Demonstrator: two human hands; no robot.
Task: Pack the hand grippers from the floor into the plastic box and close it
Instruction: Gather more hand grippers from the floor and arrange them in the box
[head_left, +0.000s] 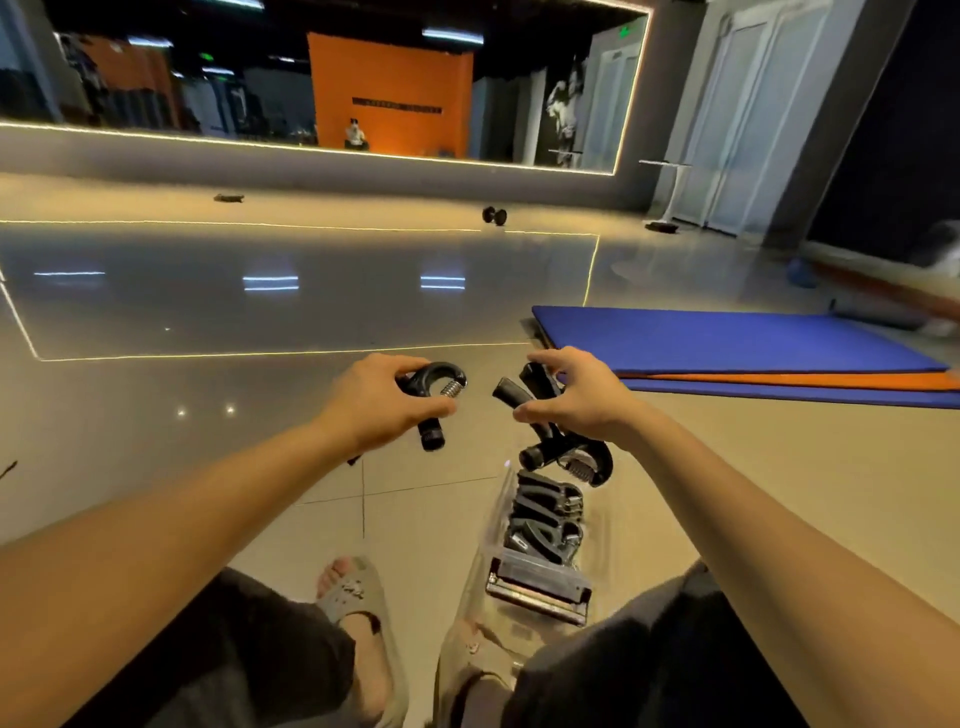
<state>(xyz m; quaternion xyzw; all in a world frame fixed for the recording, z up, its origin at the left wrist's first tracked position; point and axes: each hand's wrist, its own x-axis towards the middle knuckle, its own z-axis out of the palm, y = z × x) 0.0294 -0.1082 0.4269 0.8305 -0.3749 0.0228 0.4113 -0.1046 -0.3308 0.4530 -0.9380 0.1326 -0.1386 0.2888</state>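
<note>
My left hand (375, 402) grips a black hand gripper (435, 387) with a steel spring, held above the tiled floor. My right hand (574, 392) holds a second black hand gripper (550, 441) by its handles, its spring end hanging down over the clear plastic box (498, 506). The box stands on the floor between my feet, open, with several black hand grippers (545, 519) packed inside. A dark clasp piece (540, 587) lies at the box's near end. The lid is hard to make out.
A blue mat (727, 340) over an orange one lies on the floor to the right. My sandalled foot (353, 592) and knees are beside the box. A dumbbell (494, 215) and small dark objects lie far off near the mirrored wall.
</note>
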